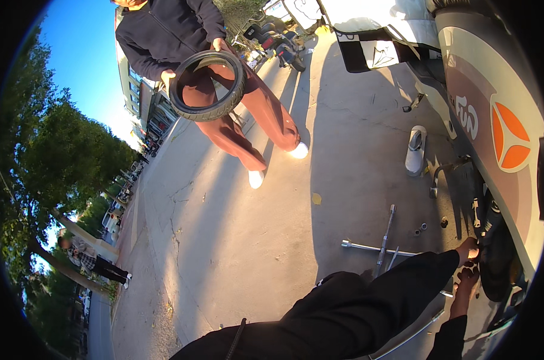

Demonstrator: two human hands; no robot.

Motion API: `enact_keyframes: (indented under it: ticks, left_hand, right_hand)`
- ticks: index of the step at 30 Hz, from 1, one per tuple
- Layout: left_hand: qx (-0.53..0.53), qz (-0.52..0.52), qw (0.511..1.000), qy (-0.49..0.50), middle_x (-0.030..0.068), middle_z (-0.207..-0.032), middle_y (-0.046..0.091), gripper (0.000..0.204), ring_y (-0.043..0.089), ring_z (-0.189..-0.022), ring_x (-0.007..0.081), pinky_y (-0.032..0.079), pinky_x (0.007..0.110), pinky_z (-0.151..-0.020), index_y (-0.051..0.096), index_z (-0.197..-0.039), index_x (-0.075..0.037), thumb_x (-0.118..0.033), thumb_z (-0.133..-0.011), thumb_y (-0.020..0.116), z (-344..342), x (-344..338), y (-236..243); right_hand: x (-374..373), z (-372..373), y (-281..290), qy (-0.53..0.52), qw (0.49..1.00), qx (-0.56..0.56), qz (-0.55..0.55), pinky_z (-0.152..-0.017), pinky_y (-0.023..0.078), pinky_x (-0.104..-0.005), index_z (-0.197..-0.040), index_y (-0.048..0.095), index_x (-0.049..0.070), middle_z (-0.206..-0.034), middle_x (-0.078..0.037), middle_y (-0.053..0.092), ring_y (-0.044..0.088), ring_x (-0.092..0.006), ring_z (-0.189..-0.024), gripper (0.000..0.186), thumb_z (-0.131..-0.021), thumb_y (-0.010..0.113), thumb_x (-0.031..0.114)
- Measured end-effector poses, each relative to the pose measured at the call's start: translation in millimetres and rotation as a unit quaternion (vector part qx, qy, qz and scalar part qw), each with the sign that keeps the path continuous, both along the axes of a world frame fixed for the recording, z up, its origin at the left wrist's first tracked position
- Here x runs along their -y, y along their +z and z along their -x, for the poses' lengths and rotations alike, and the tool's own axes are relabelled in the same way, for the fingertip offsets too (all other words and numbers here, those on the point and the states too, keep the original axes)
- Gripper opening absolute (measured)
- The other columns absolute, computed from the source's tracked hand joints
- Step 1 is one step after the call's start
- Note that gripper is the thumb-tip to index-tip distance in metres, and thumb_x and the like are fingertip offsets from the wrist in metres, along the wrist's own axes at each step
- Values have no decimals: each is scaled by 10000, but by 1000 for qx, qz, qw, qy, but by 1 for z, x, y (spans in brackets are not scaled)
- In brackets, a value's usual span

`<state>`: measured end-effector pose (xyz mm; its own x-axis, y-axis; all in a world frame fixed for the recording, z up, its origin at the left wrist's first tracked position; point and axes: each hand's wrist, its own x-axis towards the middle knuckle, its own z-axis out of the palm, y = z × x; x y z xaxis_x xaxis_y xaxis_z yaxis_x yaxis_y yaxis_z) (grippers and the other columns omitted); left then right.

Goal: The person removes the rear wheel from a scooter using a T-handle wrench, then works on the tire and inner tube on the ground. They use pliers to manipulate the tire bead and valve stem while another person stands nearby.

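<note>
Near the left hand (467, 249), the scooter panel (486, 123) slants lengthwise down-right.

- Flat grey ground (254, 240) left of the silver, cross-shaped metal wrench (383, 248) gives lots of room.
- Two small, round metal pieces (423, 226) make low bumps right of the wrench.
- A long, rounded, pale grey piece (415, 155) sits past the wrench.
- A black cloth sleeve (398, 287) covers the wrench's near side.
- Farther right of the wrench, a big brown-and-cream scooter panel (479, 108) blocks like a wall.
</note>
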<state>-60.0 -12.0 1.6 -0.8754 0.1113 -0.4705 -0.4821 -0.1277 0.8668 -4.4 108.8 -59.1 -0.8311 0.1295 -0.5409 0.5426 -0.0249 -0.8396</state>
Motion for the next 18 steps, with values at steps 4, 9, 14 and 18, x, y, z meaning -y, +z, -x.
enact_keyframes:
  ticks: [4,9,14,18]
  left_hand:
    - [-86,129,986,65,252,-947,719,362,720,-872,279,528,433,-708,662,-1092,100,-234,-988,569,-8,-4,3]
    - [-148,161,975,47,220,-944,710,318,713,-914,282,524,399,-735,619,-1175,63,-178,-975,561,-14,-5,-2]
    - [-196,157,959,131,256,-990,717,277,710,-1010,370,526,414,-778,644,-1117,51,-168,-960,581,-10,-17,-32]
    - [-210,159,959,101,244,-978,724,223,715,-943,349,522,432,-733,657,-1049,61,-118,-955,560,-5,-12,-46]
  right_hand:
    - [2,33,-35,55,996,-21,-71,-598,502,-411,-1427,525,126,-1167,-92,700,704,-228,-973,521,-949,622,309]
    - [-20,8,-27,92,851,-234,-461,-676,529,-394,-1201,659,16,-996,-166,728,715,-290,-884,324,-994,602,259]
    - [-17,12,-25,78,942,-245,-216,-730,511,-401,-1110,638,-53,-946,-185,704,662,-286,-795,334,-1014,562,257]
    - [-9,19,-22,71,968,-152,-187,-576,453,-373,-1018,629,-42,-783,-150,621,623,-218,-713,397,-1055,503,333]
